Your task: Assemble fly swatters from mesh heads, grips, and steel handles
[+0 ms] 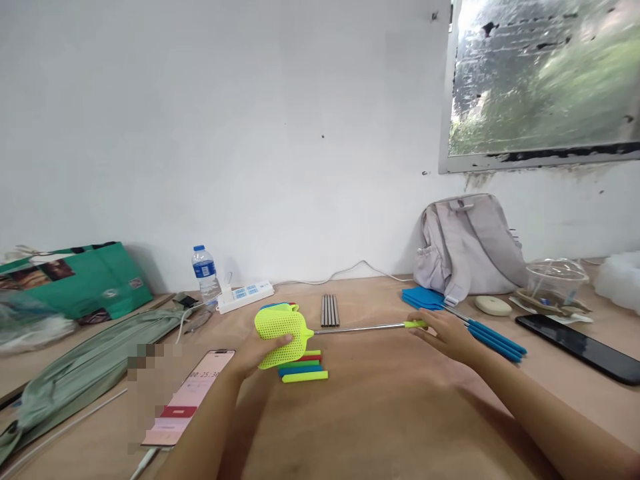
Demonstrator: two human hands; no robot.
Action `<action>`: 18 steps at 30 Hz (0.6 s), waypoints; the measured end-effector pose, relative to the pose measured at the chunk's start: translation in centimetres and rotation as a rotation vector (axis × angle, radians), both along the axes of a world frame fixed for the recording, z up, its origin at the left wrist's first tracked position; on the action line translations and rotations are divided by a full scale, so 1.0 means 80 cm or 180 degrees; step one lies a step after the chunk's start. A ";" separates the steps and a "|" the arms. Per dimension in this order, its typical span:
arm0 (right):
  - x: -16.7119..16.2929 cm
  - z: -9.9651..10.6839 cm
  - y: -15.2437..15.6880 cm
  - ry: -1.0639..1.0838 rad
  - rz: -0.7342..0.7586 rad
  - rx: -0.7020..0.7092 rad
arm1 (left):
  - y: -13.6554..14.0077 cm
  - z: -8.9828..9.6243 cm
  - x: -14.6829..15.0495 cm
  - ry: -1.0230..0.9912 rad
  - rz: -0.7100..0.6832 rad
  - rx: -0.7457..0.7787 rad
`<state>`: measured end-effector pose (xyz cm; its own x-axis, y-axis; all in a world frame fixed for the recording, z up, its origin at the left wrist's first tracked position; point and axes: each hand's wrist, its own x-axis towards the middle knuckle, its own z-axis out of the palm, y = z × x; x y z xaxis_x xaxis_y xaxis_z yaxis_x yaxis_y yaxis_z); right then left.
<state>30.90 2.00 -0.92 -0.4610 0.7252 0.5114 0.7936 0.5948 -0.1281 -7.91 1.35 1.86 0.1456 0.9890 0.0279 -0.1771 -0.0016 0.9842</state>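
A yellow-green fly swatter (281, 327) with a thin metal rod is held level above the table between my two hands. My left hand (256, 352) grips its perforated head, the thumb lying over the mesh. My right hand (444, 335) has its fingers closed on the yellow-green piece at the rod's other end. Below the swatter head lie several coloured handle tubes (306, 377), in yellow-green, blue, green and red. Several bare metal rods (330, 311) sit side by side farther back. Blue and red pieces show partly behind the swatter head.
Blue swatters (496, 341) lie right of my right hand, near a black phone (580, 345) and a grey backpack (467, 243). At left are a lit phone (193, 397), a power strip (246, 295), a water bottle (205, 273) and a green bag (95, 280).
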 end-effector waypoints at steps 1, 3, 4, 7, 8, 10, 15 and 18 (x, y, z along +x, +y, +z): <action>-0.002 0.001 -0.002 -0.0007 -0.0044 0.0016 | 0.000 0.001 -0.001 0.0033 0.0066 0.0088; -0.004 0.003 -0.003 -0.0022 -0.0090 0.0021 | -0.001 0.003 -0.004 0.0022 0.0162 0.0156; -0.005 0.003 -0.004 -0.0019 -0.0092 0.0013 | -0.001 0.004 -0.006 -0.0008 0.0169 0.0132; -0.006 0.005 -0.005 -0.0037 -0.0091 -0.0077 | 0.000 0.005 -0.010 -0.0067 0.0161 0.0028; -0.006 0.006 -0.006 -0.0067 -0.0101 -0.0124 | -0.001 0.006 -0.011 -0.0056 0.0170 0.0015; -0.007 0.011 -0.009 -0.0149 -0.0097 -0.0243 | -0.002 0.008 -0.012 -0.0003 0.0178 0.0031; -0.028 0.025 -0.026 -0.0114 0.0224 -0.0571 | -0.009 0.011 -0.001 -0.0101 -0.0063 -0.0140; -0.051 0.023 -0.038 -0.0009 0.0431 -0.0840 | -0.011 0.002 0.010 -0.0233 0.0051 -0.0194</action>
